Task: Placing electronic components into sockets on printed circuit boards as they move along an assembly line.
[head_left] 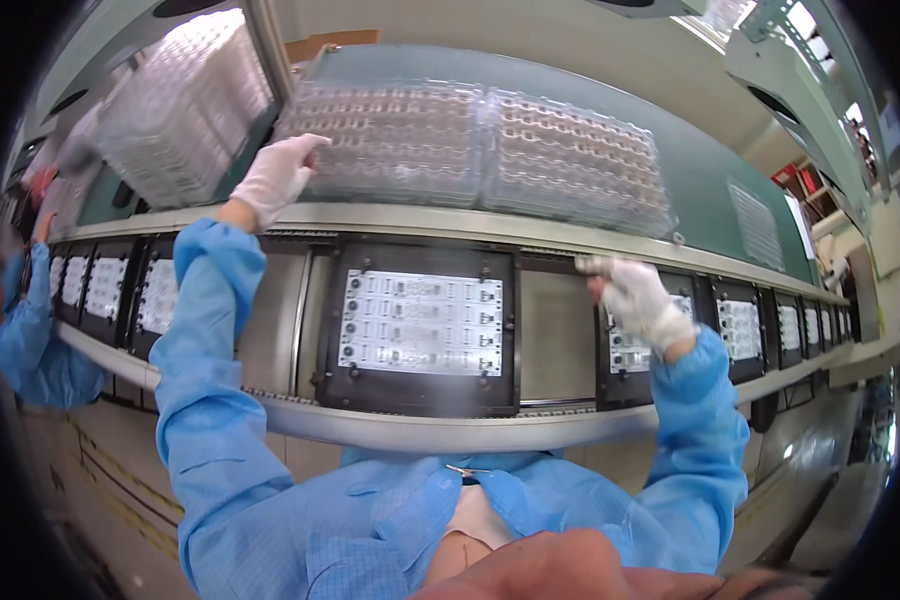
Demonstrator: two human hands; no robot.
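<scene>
No text, label or number can be read; the marking on the white boards in the black frame at the picture's centre is too small to make out

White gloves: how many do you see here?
2: one on the left hand, by the clear trays; one on the right hand, over the conveyor line. Others may be hidden: the co-worker at far left is blurred and partly unseen.
</scene>
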